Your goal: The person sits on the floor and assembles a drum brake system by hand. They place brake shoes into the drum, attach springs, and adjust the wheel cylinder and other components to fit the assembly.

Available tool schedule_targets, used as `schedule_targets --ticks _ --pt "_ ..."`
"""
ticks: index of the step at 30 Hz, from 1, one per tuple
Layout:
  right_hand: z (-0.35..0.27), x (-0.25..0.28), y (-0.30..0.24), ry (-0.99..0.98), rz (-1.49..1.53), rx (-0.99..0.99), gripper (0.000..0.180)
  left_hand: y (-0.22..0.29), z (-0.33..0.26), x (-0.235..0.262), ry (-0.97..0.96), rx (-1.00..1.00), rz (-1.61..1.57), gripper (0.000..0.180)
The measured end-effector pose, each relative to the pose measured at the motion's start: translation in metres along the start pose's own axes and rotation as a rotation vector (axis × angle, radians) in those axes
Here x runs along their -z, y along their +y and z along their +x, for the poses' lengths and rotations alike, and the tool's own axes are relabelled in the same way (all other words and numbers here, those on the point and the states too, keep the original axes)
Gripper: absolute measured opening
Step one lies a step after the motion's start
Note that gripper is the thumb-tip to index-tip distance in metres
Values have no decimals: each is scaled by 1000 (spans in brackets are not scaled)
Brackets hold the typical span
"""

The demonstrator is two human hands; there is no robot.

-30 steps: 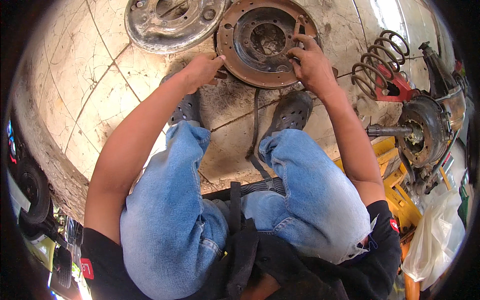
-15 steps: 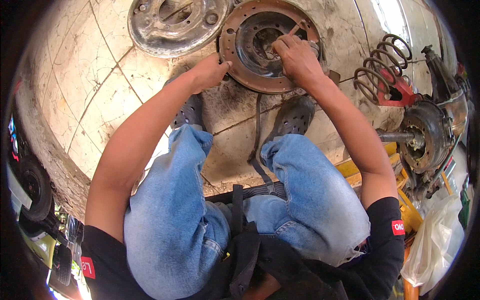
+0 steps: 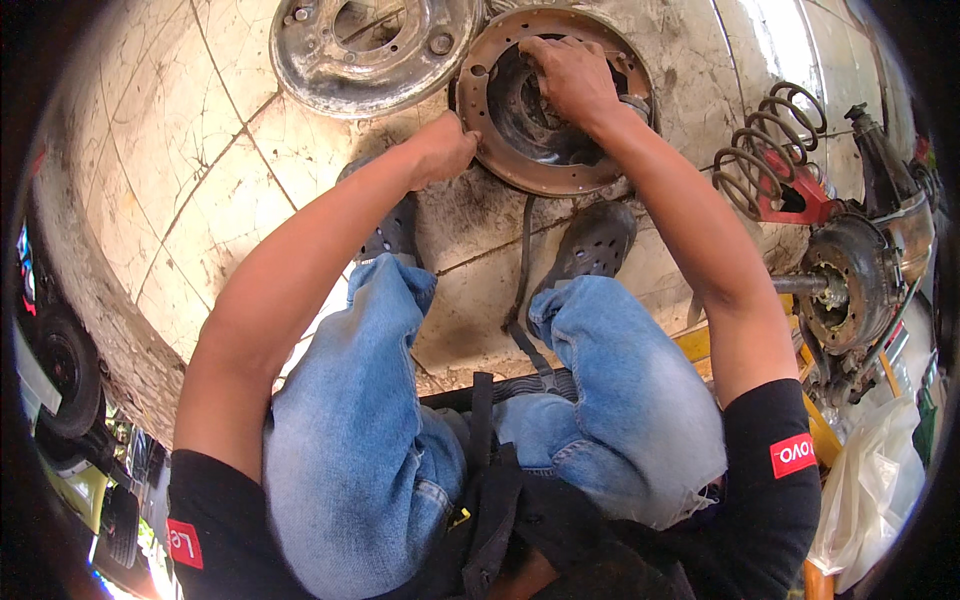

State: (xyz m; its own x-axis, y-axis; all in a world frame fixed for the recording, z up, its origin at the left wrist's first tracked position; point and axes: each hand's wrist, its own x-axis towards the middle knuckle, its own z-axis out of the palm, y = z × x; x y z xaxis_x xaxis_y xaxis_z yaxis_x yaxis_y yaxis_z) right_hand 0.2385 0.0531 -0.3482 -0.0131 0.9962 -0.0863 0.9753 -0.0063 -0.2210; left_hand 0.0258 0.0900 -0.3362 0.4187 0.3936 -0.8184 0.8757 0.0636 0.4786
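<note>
On the floor ahead of me lies a round metal plate (image 3: 520,170) with a wide rust-brown rim, small holes and a dark dished middle. My left hand (image 3: 440,150) is closed at the near left edge of its rim, with the thumb against the rim and the other fingers curled under and partly hidden. My right hand (image 3: 575,82) reaches over the middle of the plate. Its fingers are bent down toward the far left of the rim, and what they hold, if anything, is hidden. A second, greyer round metal plate (image 3: 300,70) lies just to the left.
A coil spring (image 3: 755,160) stands at the right beside a red metal part (image 3: 800,200) and a greasy hub assembly (image 3: 840,290). A clear plastic bag (image 3: 870,480) hangs lower right. My clogs (image 3: 590,240) rest near the plate, with a dark strap (image 3: 525,260) between them.
My right hand has moved left across the rust-brown plate, from its right side toward the far left rim. The left hand stays at the near left edge. The view has shifted slightly.
</note>
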Motion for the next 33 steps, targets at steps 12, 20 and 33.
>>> schedule_targets --ticks 12,20,33 --pt "-10 0 3 62 -194 75 39 13 -11 14 -141 61 -82 48" --pt "-16 -13 24 83 -170 158 47 9 -13 14 -86 -26 -45 45" --pt "-22 12 26 128 -347 104 19 -8 2 3 -71 -54 -120 43"
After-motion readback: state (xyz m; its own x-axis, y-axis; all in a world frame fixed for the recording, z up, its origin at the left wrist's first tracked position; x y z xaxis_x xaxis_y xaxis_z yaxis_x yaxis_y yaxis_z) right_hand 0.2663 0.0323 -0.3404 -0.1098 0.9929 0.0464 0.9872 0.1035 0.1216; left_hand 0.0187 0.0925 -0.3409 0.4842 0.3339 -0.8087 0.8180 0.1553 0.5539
